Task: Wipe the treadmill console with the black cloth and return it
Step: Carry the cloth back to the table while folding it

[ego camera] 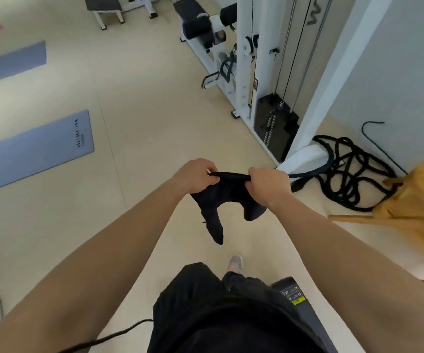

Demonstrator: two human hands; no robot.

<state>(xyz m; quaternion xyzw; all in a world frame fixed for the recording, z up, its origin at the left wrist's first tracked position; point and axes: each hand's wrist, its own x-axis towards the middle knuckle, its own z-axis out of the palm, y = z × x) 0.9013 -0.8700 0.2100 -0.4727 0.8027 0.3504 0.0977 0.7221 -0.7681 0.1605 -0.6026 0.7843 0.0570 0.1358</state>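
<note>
The black cloth hangs in front of me at waist height, stretched along its top edge between both hands, with two loose ends drooping down. My left hand grips the cloth's left corner and my right hand grips its right corner. Both fists are closed on the fabric. The treadmill console is not in view; only a dark corner of a machine base with a yellow label shows by my right leg.
A white cable weight machine stands ahead right, with a coiled black battle rope on the floor beside it. A wooden frame juts in at right. Blue mats lie on the beige floor at left. A black cable runs past my left leg.
</note>
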